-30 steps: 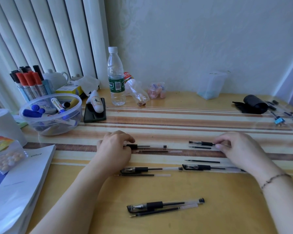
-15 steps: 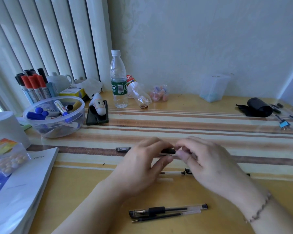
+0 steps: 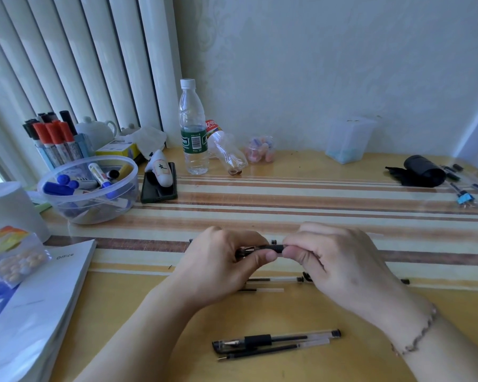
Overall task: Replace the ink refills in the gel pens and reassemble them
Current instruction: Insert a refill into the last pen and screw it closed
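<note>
Two hands on one pen [image 3: 262, 248] above the table [image 3: 315, 205]; left hand [image 3: 221, 267] pinches the capped tip end, right hand [image 3: 334, 260] closed round the barrel; light, stiff, slick plastic, likely best held at the rubber sleeve.

Left hand [image 3: 221, 267]: forearm enters from the lower left, wrist straight, back of hand up. Fingers curled inward, thumb [image 3: 262, 257] extended rightward beneath the grip, pinching the capped end of a gel pen [image 3: 262, 248].

Right hand [image 3: 340, 260]: forearm enters from the lower right, thin chain bracelet [image 3: 421, 333] at the wrist. Back of hand up, fingers folded down and closed around the pen's other end, fingertips almost meeting those of the left hand. Pen lies level between the two grips.
</note>
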A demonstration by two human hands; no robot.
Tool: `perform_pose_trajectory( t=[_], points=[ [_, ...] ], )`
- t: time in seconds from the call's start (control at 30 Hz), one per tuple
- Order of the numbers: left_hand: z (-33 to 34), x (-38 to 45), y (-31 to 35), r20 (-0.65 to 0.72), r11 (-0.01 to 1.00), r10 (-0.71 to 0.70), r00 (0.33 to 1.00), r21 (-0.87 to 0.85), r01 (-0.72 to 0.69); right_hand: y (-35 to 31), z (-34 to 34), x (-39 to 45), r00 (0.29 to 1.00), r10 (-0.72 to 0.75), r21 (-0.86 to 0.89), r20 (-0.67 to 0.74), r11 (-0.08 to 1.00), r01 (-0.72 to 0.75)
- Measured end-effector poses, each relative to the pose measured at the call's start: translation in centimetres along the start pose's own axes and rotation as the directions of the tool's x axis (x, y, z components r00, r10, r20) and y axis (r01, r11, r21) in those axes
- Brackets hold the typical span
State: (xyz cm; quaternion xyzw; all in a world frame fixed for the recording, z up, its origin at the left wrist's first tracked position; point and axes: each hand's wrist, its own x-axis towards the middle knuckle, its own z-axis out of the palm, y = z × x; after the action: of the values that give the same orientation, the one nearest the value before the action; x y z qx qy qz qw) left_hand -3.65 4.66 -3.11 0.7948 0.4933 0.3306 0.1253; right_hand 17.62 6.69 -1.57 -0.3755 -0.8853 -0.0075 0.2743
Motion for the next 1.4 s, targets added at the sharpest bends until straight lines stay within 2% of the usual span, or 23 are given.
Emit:
perform_pose_trajectory(
  t=[0.17, 0.3, 0.4, 0.57, 0.67, 0.73, 0.83, 0.97, 1.07, 1.13, 1.2, 1.3, 1.4],
  points=[
    [0.3, -0.1, 0.1, -0.021, 1.0, -0.005, 1.0, -0.03, 0.004, 0.8, 0.1, -0.3, 0.995, 0.099, 0.09, -0.006, 0.991, -0.098],
    [0.4, 0.0, 0.1, -0.035, 0.986, -0.055, 0.998, -0.157, 0.049, -0.1, 0.2, -0.3, 0.991, 0.073, 0.047, -0.114, 0.997, -0.069],
    [0.4, 0.1, 0.0, -0.038, 0.981, -0.09, 0.995, -0.177, 0.082, -0.3, 0.3, -0.1, 0.98, 0.085, 0.053, -0.179, 0.996, -0.076],
    [0.3, 0.2, 0.3, -0.026, 0.967, -0.122, 0.992, -0.226, 0.113, -0.3, 0.3, -0.1, 0.994, 0.075, 0.101, -0.079, 0.993, -0.067],
    [0.3, 0.2, 0.5, -0.008, 0.948, -0.15, 0.989, -0.284, 0.141, -0.3, 0.4, -0.1, 0.988, 0.046, 0.035, -0.148, 0.999, -0.041],
    [0.3, 0.3, 0.6, -0.012, 0.929, -0.183, 0.983, -0.328, 0.168, -0.3, 0.3, -0.1, 0.983, 0.079, 0.041, -0.168, 0.996, -0.073],
    [-0.1, 0.5, 0.5, -0.044, 0.903, -0.209, 0.977, -0.392, 0.176, -0.4, 0.3, -0.3, 0.983, 0.111, 0.069, -0.149, 0.992, -0.102],
    [-0.5, 0.5, 0.5, -0.064, 0.901, -0.243, 0.968, -0.384, 0.201, -0.1, 0.1, -0.2, 0.992, 0.093, 0.048, -0.088, 0.995, -0.089],
    [-1.0, 0.6, 0.1, -0.118, 0.899, -0.284, 0.951, -0.377, 0.222, 1.0, -0.5, -0.4, 0.981, 0.192, -0.003, -0.028, 0.981, -0.192],
    [-1.8, 0.6, -0.4, -0.166, 0.881, -0.325, 0.931, -0.41, 0.235, 2.5, -1.2, -0.6, 0.946, 0.325, -0.133, -0.01, 0.937, -0.323],
    [-2.6, 0.5, -0.8, -0.21, 0.859, -0.375, 0.903, -0.446, 0.253, 4.7, -2.2, -1.1, 0.859, 0.511, -0.248, -0.017, 0.83, -0.499],
    [-2.8, 0.5, -0.9, -0.21, 0.848, -0.398, 0.893, -0.455, 0.271, 8.2, -3.4, -2.1, 0.694, 0.72, -0.232, -0.033, 0.67, -0.706],
    [-2.4, 0.6, -0.6, -0.151, 0.844, -0.397, 0.905, -0.447, 0.296, 10.4, -3.8, -0.9, 0.618, 0.785, -0.215, 0.044, 0.612, -0.761]
  ],
)
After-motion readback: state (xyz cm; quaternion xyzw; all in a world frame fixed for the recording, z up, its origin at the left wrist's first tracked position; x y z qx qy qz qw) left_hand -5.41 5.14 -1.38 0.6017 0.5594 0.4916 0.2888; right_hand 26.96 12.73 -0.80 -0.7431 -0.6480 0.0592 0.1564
